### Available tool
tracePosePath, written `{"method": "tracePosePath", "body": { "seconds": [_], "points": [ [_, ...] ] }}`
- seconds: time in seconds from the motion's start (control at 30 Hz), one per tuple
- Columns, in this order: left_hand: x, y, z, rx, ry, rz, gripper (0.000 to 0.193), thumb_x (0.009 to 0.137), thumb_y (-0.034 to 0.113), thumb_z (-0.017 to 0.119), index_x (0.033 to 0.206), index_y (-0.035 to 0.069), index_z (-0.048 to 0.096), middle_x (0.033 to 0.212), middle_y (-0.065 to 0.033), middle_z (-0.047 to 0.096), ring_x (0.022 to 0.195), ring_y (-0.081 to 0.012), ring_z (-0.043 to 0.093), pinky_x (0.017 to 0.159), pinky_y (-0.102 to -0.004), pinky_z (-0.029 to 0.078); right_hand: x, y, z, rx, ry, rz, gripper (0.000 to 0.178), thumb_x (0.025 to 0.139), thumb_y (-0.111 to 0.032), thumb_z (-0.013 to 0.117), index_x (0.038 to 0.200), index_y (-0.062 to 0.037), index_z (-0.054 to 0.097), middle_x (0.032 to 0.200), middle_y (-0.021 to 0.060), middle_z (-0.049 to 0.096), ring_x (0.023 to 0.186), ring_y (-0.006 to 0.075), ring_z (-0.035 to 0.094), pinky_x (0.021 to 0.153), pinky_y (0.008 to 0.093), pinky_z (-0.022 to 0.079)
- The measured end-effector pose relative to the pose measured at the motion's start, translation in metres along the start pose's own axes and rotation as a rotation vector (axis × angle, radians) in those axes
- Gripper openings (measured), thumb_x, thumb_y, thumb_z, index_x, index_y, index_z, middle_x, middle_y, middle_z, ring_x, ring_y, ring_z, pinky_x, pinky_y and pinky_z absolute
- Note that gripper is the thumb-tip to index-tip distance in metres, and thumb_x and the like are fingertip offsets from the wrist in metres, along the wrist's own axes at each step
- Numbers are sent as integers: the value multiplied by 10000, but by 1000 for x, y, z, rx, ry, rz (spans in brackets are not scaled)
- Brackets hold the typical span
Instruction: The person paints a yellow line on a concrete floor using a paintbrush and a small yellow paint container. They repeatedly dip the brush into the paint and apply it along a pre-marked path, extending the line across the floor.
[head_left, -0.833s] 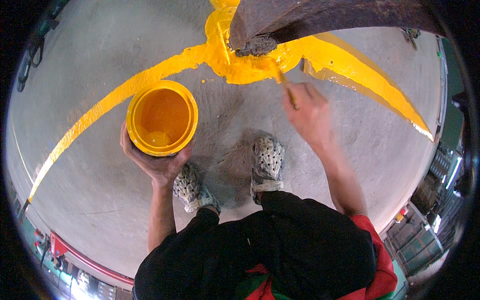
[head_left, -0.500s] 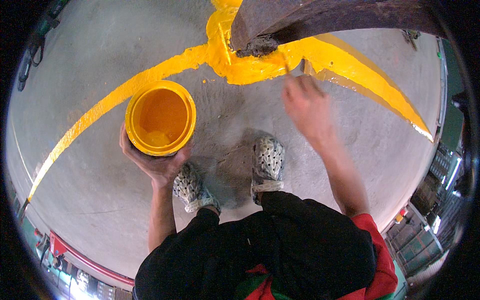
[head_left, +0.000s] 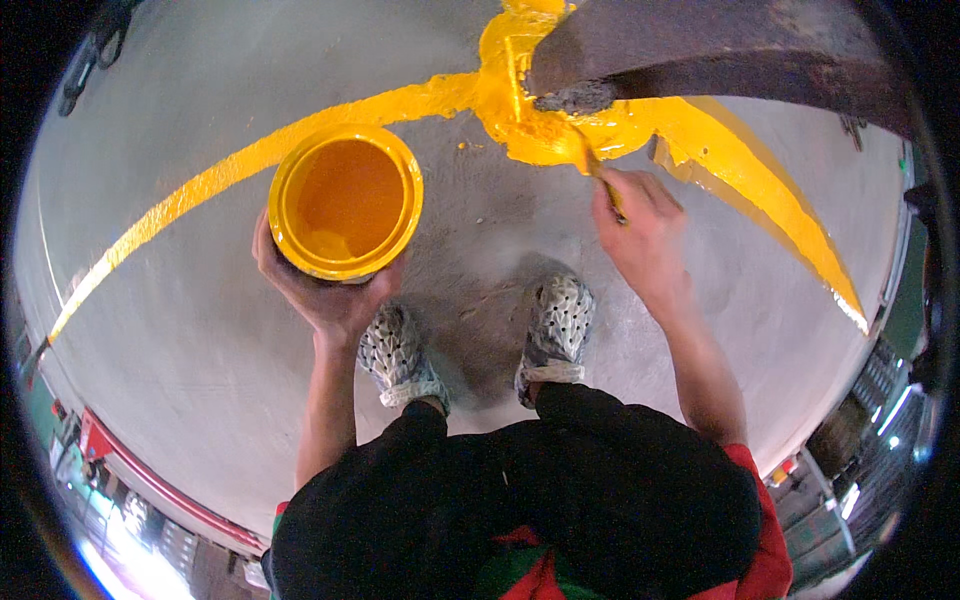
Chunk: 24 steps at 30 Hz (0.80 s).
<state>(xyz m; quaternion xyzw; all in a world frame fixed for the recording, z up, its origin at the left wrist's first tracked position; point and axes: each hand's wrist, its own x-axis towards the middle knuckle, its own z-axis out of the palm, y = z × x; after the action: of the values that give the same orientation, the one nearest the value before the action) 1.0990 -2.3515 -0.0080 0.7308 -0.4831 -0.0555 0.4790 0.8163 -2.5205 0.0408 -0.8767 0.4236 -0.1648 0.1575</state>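
My left hand (head_left: 325, 302) is closed around the side and base of a yellow paint can (head_left: 414, 205), its open mouth facing up with orange-yellow paint inside. Gripped in my closed right hand (head_left: 648, 235) is a paintbrush (head_left: 592, 160). Its bristle end meets the wet yellow paint (head_left: 540, 143) on the floor, just below the end of a dark, curved metal piece (head_left: 735, 50). The metal hides part of the painted patch behind it. My fingers cover much of the brush handle.
A yellow painted band (head_left: 215, 180) runs left over the grey concrete floor (head_left: 210, 370); another yellow stretch (head_left: 755, 185) slopes right. My patterned, holed shoes (head_left: 558, 325) stand below the paint. A red bar (head_left: 165, 495) lies at the lower left.
The whole view has shifted, so the paint and metal sit further right. The brush has moved left along the metal's end and slightly nearer me. My left hand still holds the can.
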Motion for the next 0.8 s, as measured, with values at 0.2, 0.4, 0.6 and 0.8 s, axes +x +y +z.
{"method": "tracePosePath", "body": {
  "seconds": [0.2, 0.4, 0.6, 0.8],
  "points": [
    [5, -1, -2, -8, -7, 52, 1211, 612, 456, 966, 1499, 52, 247, 1435, -173, 378, 1345, -325, 421, 1140, -471, 345, 19, -14, 10, 177, 42, -172, 201, 830, 31, 741, 1022, -11, 704, 917, 143, 719, 810, 286, 705, 727, 364, 561],
    [-1, -2, -11, -12, 1, 8, 1201, 605, 410, 977, 1495, 53, 254, 1436, -174, 382, 1336, -326, 428, 1134, -470, 358, 38, -18, 42, 198, 59, -242, 208, 818, 16, 751, 1018, -13, 701, 907, 135, 709, 804, 295, 691, 734, 380, 556],
    [-5, -8, -12, -61, -4, 5, 1208, 595, 411, 983, 1494, 50, 262, 1439, -179, 380, 1332, -330, 432, 1127, -475, 363, 38, -13, 55, 177, 50, -281, 280, 792, -21, 764, 1061, -36, 685, 891, 122, 681, 798, 311, 666, 730, 402, 547],
    [-3, -6, -12, -81, -10, -5, 1216, 588, 413, 986, 1493, 42, 263, 1438, -183, 385, 1348, -330, 425, 1136, -473, 353, 30, -12, 50, 167, -13, -266, 276, 814, -35, 747, 1083, -47, 685, 892, 114, 678, 811, 307, 665, 739, 398, 545]
  ]
}}
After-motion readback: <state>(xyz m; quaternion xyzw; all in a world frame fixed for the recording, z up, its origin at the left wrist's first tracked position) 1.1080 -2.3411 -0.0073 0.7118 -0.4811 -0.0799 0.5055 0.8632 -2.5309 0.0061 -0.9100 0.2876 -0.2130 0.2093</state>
